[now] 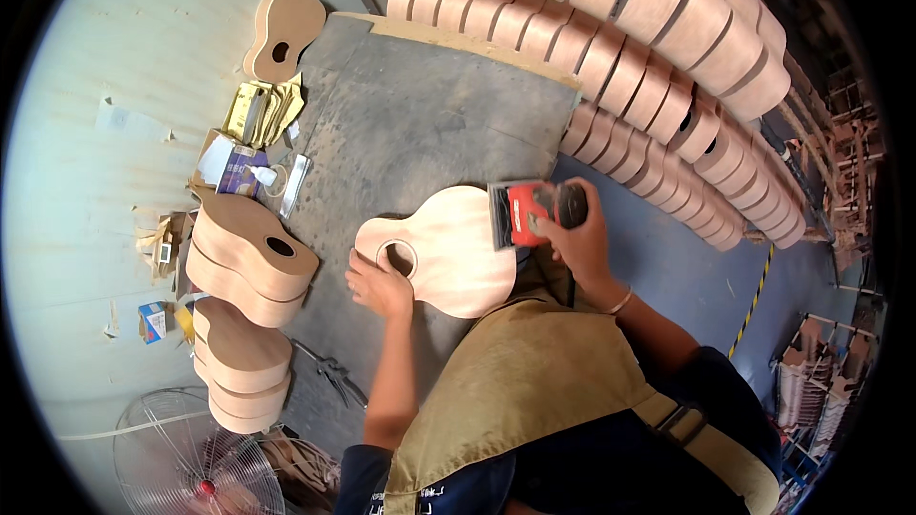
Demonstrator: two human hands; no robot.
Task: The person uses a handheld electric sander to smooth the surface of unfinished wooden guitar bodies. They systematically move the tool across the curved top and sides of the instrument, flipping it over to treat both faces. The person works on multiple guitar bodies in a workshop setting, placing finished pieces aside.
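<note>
A pale wooden ukulele body (458,250) with a round sound hole lies face up at the near edge of the grey worktable (420,114). My left hand (384,288) grips its narrower end, thumb beside the sound hole and fingers at the edge. In my right hand (587,243) is a red and black power sander (520,215), held by its body. The sander is tilted on its side, its flat pad turned toward the wood at the wide end. Whether the pad touches the wood I cannot tell.
Wooden bodies (253,248) are stacked at the left, with another body (284,33) against the wall. Yellow sandpaper packs (262,113), a small white bottle (262,174) and a black hand tool (329,372) lie nearby. A fan (200,477) stands lower left; racked bodies (611,48) line the far right.
</note>
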